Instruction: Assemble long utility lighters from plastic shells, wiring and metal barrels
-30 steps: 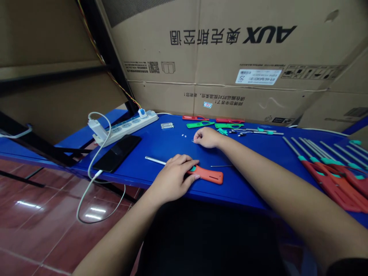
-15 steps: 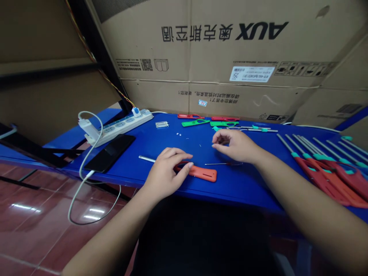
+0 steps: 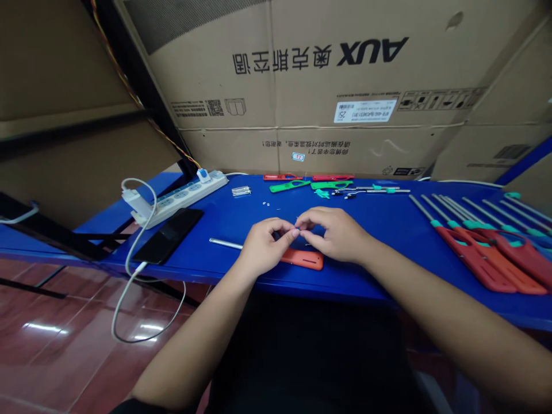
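1. A blue table (image 3: 388,282) stands against AUX cartons (image 3: 328,98).
2. Red handled rods (image 3: 487,253) lie in a group at the right; a power strip (image 3: 181,198) and a phone (image 3: 169,234) lie at the left.
3. An orange handle (image 3: 307,259) lies flat beneath the hands, and a steel rod (image 3: 225,244) extends from under the left hand.
4. The left hand (image 3: 267,246) and right hand (image 3: 332,233) sit close together over the handle.
5. Their fingertips (image 3: 298,229) meet, nearly closed; I cannot tell whether they hold anything.

Left on the table (image 3: 388,279): my phone (image 3: 169,234) — power strip (image 3: 179,198) just behind it
Before me: a plastic handle (image 3: 307,260)
Right: rod-tipped handles (image 3: 483,256), overlapping
Behind: cardboard carton (image 3: 328,98)
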Motion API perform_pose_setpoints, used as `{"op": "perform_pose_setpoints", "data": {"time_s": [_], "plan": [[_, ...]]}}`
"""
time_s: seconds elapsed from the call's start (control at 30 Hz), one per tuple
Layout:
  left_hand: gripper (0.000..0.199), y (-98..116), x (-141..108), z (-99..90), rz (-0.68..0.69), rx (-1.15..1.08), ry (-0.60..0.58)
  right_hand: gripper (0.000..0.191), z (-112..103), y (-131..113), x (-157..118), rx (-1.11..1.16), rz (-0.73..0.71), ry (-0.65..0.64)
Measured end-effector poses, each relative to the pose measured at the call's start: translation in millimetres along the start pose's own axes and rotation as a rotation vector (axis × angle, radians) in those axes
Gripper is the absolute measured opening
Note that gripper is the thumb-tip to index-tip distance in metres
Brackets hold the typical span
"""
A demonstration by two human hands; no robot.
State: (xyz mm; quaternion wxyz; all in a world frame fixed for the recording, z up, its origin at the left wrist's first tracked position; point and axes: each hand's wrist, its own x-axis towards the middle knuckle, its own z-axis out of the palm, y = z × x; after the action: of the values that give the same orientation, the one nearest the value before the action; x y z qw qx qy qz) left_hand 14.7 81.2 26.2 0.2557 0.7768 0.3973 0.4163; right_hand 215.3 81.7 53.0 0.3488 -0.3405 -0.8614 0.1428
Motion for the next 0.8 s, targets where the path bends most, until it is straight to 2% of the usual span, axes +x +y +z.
{"op": "perform_pose_setpoints", "data": {"time_s": [0.17,0.33,0.53,0.6,0.7,0.8], "plan": [[0.022,3,-1,-1.9,-0.007,-0.039,0.023,0.007,1,-2,-1,0.028,0.025,0.056],[0.021,6,-4,-1.1,0.015,-0.042,0.044,0.010,-4,-6,-2,0.072,0.024,0.024],[0.020,8,-6,-0.6,0.072,-0.056,0.017,0.007,-8,-11,-4,0.156,0.117,0.008],[0.020,10,-8,-1.0,0.142,-0.028,-0.054,0.008,-12,-10,-10,0.191,0.168,-0.016],[0.027,14,-11,1.3,0.225,0.089,-0.239,0.008,-21,-7,-24,0.263,0.347,-0.147],[0.028,18,-14,7.4,0.195,0.200,-0.365,0.008,-27,-5,-40,0.267,0.535,-0.265]]}}
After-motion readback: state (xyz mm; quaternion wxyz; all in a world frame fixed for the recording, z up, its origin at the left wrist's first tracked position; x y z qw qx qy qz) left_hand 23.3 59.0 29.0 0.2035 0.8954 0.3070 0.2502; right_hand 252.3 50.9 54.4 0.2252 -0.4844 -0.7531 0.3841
